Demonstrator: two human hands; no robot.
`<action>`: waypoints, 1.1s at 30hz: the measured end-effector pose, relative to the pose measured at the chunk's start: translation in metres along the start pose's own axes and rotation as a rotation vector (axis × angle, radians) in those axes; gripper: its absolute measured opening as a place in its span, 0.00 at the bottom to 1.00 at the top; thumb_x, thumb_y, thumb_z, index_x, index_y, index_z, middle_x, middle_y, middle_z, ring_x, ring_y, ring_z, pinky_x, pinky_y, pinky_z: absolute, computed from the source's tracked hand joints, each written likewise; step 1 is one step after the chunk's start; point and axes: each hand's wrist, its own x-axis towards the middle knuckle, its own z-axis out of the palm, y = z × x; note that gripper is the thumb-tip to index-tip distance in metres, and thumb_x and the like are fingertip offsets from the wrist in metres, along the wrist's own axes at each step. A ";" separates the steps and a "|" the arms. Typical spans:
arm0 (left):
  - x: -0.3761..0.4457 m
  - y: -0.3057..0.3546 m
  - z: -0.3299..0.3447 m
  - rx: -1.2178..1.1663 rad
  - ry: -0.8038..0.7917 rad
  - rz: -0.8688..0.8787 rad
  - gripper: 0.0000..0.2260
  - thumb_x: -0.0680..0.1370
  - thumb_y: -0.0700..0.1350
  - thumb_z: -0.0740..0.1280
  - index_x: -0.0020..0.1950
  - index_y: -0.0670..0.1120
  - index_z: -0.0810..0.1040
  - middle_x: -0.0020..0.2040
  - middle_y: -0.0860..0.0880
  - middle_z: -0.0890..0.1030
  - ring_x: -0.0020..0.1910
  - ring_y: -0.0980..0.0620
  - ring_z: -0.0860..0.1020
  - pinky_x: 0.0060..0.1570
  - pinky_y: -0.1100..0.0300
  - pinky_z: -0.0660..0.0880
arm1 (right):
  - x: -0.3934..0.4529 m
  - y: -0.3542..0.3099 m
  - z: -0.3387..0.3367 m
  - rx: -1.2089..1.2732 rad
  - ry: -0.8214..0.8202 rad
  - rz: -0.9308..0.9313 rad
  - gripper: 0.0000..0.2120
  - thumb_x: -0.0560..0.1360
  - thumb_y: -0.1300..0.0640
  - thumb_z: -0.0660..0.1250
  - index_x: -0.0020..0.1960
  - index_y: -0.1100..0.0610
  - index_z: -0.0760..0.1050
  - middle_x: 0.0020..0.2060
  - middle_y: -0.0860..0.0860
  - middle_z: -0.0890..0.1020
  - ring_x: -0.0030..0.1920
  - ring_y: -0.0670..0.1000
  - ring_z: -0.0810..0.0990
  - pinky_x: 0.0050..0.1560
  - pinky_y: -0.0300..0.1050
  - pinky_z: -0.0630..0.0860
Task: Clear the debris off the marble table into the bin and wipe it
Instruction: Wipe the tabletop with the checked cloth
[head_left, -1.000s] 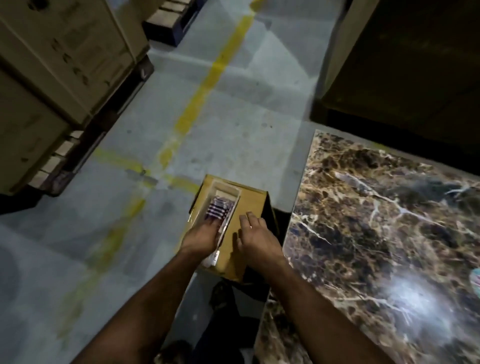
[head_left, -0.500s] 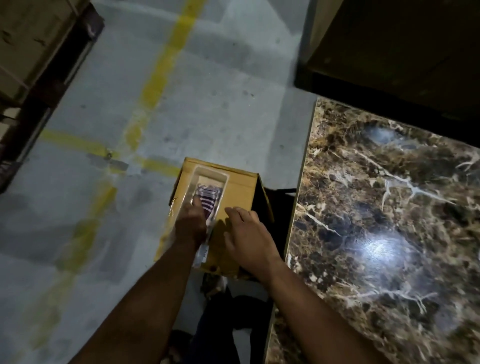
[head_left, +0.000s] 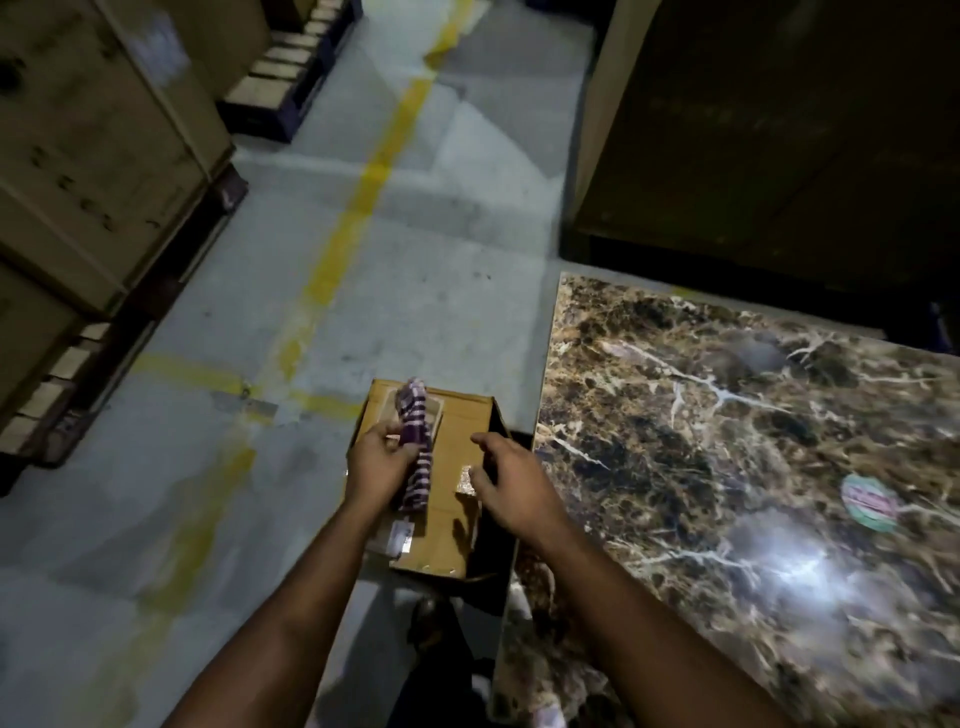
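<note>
A brown marble table (head_left: 727, 441) fills the right side. A round pink and green sticker (head_left: 870, 502) lies on it near the right edge. A cardboard box (head_left: 457, 525) stands on the floor against the table's left edge. My left hand (head_left: 376, 467) grips a purple and white striped cloth (head_left: 415, 452) and holds it just above the box. My right hand (head_left: 511, 486) hovers over the box's right part with fingers spread and nothing in it.
Large cardboard cartons on pallets (head_left: 88, 171) stand at the left. A dark tall cabinet (head_left: 769, 130) rises behind the table. Grey concrete floor with yellow lines (head_left: 358, 208) stretches ahead. A bright light glare (head_left: 789, 566) shows on the marble.
My left hand has closed on the striped cloth and lifted it out of the box's tray. My right hand has come off the box top and spread its fingers.
</note>
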 end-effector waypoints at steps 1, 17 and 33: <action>-0.013 0.012 -0.001 -0.118 -0.024 -0.010 0.11 0.74 0.39 0.73 0.56 0.44 0.81 0.40 0.47 0.84 0.31 0.56 0.78 0.30 0.65 0.71 | -0.002 0.001 -0.005 0.037 0.009 0.009 0.22 0.80 0.56 0.65 0.74 0.54 0.70 0.67 0.54 0.78 0.66 0.54 0.77 0.63 0.42 0.71; -0.226 0.166 0.099 -1.095 -0.602 -0.190 0.19 0.79 0.43 0.56 0.48 0.38 0.87 0.50 0.37 0.85 0.47 0.40 0.85 0.49 0.46 0.81 | -0.127 0.110 -0.153 0.992 0.103 0.059 0.11 0.78 0.55 0.72 0.60 0.55 0.80 0.55 0.57 0.86 0.57 0.59 0.84 0.64 0.65 0.77; -0.173 0.174 0.126 -0.722 -0.577 -0.134 0.15 0.84 0.43 0.58 0.66 0.37 0.76 0.59 0.37 0.82 0.59 0.37 0.81 0.58 0.44 0.77 | -0.107 0.139 -0.173 1.247 0.264 0.257 0.21 0.76 0.66 0.72 0.65 0.55 0.69 0.54 0.55 0.83 0.50 0.55 0.85 0.44 0.51 0.83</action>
